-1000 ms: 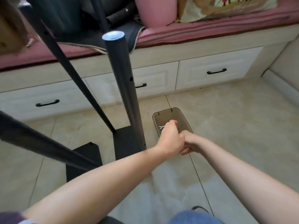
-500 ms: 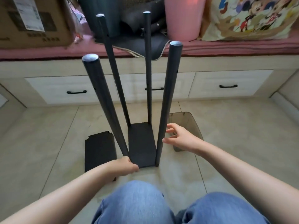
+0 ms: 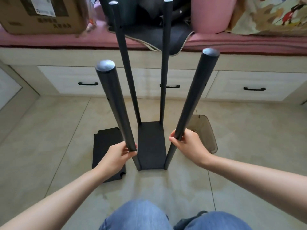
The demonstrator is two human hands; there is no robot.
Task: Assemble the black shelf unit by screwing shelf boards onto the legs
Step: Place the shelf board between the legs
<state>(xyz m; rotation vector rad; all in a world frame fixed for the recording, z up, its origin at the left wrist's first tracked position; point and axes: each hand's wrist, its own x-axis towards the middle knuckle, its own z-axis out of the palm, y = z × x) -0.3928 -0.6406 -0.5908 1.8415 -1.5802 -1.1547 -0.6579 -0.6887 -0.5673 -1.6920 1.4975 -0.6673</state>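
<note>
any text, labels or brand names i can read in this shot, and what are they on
No text can be read here.
Cardboard box, white label: print too small and blurred to read.
Cardboard box, dark printing on its side: blurred, unreadable.
Cartoon-print cushion: pictures only, no words visible.
Shelf legs and boards: no markings visible.

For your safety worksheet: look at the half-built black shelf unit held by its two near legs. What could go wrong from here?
1. The left hand and right hand grip the near legs low down; the long tops could sway and strain the base board joints.
2. The spare board lies on the floor beside the unit, an easy slip.
3. The plastic tray sits by the right hand and could be knocked.
</note>
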